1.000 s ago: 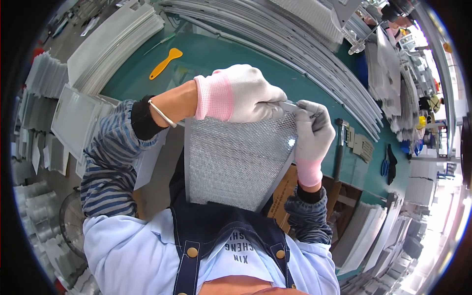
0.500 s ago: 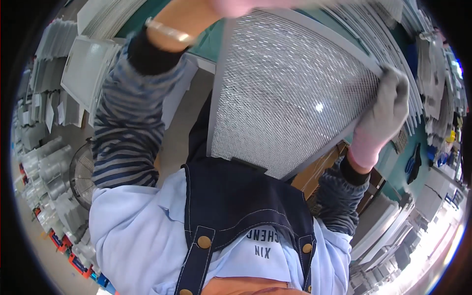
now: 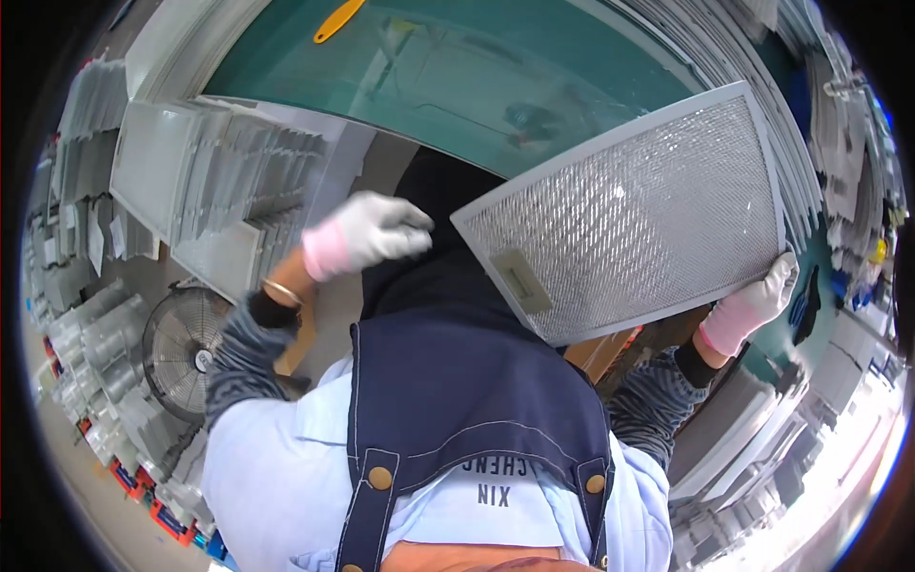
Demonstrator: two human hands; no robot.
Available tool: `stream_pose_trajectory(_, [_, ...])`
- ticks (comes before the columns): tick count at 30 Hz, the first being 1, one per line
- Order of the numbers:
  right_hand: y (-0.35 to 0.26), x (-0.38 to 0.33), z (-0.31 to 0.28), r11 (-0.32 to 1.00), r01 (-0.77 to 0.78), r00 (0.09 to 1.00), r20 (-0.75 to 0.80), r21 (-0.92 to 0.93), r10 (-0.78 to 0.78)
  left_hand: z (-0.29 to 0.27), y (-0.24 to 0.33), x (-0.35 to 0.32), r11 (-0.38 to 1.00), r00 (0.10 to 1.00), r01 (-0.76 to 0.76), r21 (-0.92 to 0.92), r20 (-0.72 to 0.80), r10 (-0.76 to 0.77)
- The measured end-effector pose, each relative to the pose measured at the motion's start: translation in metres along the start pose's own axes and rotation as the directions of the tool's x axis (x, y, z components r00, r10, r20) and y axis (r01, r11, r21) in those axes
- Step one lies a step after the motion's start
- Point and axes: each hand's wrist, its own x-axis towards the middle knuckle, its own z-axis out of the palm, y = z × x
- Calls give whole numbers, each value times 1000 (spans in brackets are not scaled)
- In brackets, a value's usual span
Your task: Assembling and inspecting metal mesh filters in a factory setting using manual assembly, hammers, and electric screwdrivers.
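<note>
A framed metal mesh filter panel [image 3: 639, 210] is held up on the right, tilted, with its silvery mesh showing. A small rectangular latch plate [image 3: 521, 280] sits near its lower left edge. My right hand [image 3: 758, 300], in a white and pink glove, grips the panel's frame at the lower right corner; part of its fingers is hidden. My left hand [image 3: 374, 235], gloved alike, hovers left of the panel and apart from it. Its fingers are slightly bent and spread, with nothing visible in them.
A green-topped table [image 3: 457, 76] lies ahead, with a yellow-handled tool [image 3: 338, 19] on it. Stacked panels [image 3: 229, 172] stand at the left, beside a round floor fan [image 3: 186, 353]. Long frame strips [image 3: 686, 48] lie along the table's right side. Dark-handled cutters [image 3: 806, 307] rest at the far right.
My left hand has let go of the panel's top and come down to the left. The panel has turned and shifted right in my right hand, uncovering the table and yellow-handled tool.
</note>
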Motion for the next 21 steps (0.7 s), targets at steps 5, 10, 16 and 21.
stream_pose_trajectory(5, [-2,1,-11,974,149,985,-59,-172,-161,76,2,22,751,996,-53,-659,15,83])
stream_pose_trajectory(10, [-33,-24,2,998,53,976,-212,31,-45,99,-4,41,644,981,-184,-742,-181,71])
stream_pose_trajectory(16, [-23,-21,6,986,163,946,-278,-42,-168,105,20,58,845,898,-253,-472,-440,22])
stream_pose_trajectory(21, [-54,-25,17,816,472,824,-162,-333,-543,33,56,55,773,984,-175,-609,-139,113])
